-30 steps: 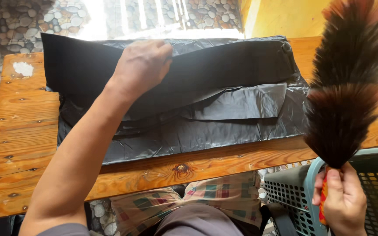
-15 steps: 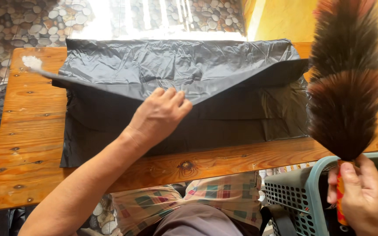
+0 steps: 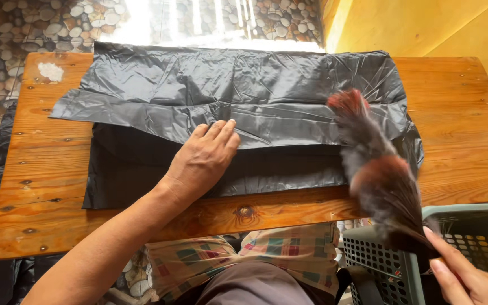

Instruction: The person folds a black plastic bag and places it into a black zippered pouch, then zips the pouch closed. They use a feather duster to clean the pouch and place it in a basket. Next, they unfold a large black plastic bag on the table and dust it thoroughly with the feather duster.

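A large black plastic bag [image 3: 244, 96] lies spread over a wooden table [image 3: 46, 164], its upper layer folded down toward me. My left hand [image 3: 204, 158] rests flat on the bag near the fold edge, fingers together and extended. My right hand [image 3: 470, 277] at the bottom right grips the handle of a brown and black feather duster [image 3: 377, 169]. The duster's feathers lie blurred across the bag's right side, its reddish tip pointing away from me.
A grey-green plastic laundry basket [image 3: 470, 226] stands at the lower right beside the table. A white smudge [image 3: 50, 71] marks the table's far left corner. Pebbled floor lies beyond the table, and a yellow wall rises at the top right. My checked shorts show below the table edge.
The feather duster has swung down from upright onto the bag's right side. My left hand slid a little toward the fold edge, and the bag's upper layer lies flatter.
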